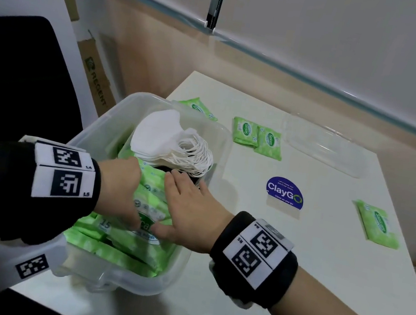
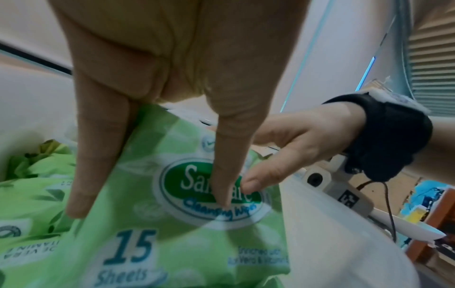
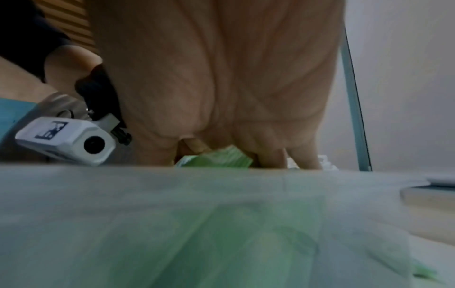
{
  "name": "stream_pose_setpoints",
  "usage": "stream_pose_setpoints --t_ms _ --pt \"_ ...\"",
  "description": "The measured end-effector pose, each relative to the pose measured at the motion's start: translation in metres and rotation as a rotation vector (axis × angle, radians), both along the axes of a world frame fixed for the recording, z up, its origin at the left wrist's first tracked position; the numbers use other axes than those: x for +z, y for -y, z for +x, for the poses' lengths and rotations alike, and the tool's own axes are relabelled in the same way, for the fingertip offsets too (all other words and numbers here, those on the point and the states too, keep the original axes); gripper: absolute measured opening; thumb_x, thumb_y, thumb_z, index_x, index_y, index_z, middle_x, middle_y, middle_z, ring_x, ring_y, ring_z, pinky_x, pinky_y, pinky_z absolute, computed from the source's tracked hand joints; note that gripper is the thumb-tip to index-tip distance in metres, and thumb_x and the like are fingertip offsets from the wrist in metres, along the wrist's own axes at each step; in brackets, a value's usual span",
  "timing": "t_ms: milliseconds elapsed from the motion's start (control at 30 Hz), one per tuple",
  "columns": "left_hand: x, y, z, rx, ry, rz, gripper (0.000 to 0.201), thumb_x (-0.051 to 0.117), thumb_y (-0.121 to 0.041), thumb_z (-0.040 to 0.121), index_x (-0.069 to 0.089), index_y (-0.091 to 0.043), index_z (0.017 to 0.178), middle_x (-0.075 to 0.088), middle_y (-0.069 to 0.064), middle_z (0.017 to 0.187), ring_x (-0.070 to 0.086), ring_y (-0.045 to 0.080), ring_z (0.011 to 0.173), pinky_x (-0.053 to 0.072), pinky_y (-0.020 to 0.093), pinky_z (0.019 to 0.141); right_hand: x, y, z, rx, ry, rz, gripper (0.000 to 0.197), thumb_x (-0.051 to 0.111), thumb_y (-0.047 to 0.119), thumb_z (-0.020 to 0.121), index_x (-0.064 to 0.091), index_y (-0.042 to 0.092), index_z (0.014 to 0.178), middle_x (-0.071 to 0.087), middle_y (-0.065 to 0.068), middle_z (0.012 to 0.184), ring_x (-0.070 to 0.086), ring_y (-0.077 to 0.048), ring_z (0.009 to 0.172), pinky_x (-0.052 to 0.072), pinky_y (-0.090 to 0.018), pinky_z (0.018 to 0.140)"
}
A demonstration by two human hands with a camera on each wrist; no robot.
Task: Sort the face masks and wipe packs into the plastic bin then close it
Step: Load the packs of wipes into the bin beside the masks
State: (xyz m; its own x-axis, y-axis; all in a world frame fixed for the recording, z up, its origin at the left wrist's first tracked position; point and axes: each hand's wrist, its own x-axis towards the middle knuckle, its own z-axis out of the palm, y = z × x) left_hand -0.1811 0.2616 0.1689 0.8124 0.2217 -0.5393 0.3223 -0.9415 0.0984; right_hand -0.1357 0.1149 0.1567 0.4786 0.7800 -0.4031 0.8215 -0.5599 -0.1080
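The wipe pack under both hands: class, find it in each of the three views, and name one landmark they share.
Head: wipe pack low centre, in the bin.
Left wrist: fills the lower middle, under the left hand.
Right wrist: only a green edge below the right hand.
Shared landmark: the bin.

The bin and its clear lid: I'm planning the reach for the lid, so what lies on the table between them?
In the head view, two green wipe packs lie side by side on the table between the plastic bin and the clear lid.
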Motion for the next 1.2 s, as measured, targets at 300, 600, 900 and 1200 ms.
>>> stream_pose_setpoints --t_ms 300,600,900,1200 --pt "0.001 0.009 0.002 0.024 -0.002 0.088 0.112 0.090 -0.030 0.054 0.014 0.003 0.129 0.049 0.000 0.082 0.057 0.019 0.082 0.050 0.023 0.065 -0.016 -0.011 -0.021 -0.146 0.183 0.111 0.125 0.082 0.039 0.065 -0.004 -0.002 0.147 0.028 -0.017 0.138 0.031 -0.032 0.125 0.023 -0.043 0.111" --pt "-0.001 -0.001 0.000 0.041 0.034 0.071 0.108 0.087 -0.015 0.058 0.013 -0.003 0.135 0.046 0.001 0.083 0.059 0.022 0.088 0.053 0.029 0.069 -0.024 -0.020 -0.036 -0.248 0.436 0.270 0.053 0.074 0.026 0.034 0.070 0.010 0.085 0.056 -0.002 0.076 0.051 -0.017 0.066 0.040 -0.026 0.056" --pt "0.001 -0.003 -0.008 -0.049 0.025 0.037 0.102 0.081 -0.015 0.070 0.007 0.001 0.139 0.051 0.012 0.131 0.058 0.019 0.109 0.041 0.015 0.077 -0.007 -0.010 -0.028 -0.125 0.215 0.089 0.086 0.072 0.026 0.073 0.021 0.000 0.137 0.029 -0.015 0.130 0.031 -0.031 0.118 0.029 -0.040 0.102" --pt "-0.011 -0.036 -0.021 -0.065 0.071 -0.150 0.108 0.085 -0.017 0.059 0.007 -0.017 0.134 0.048 -0.004 0.115 0.054 0.008 0.075 0.041 0.012 0.057 -0.007 -0.017 -0.023 -0.139 0.163 0.100 0.087 0.077 0.031 0.067 0.026 0.004 0.132 0.036 -0.013 0.126 0.036 -0.029 0.115 0.033 -0.039 0.102"
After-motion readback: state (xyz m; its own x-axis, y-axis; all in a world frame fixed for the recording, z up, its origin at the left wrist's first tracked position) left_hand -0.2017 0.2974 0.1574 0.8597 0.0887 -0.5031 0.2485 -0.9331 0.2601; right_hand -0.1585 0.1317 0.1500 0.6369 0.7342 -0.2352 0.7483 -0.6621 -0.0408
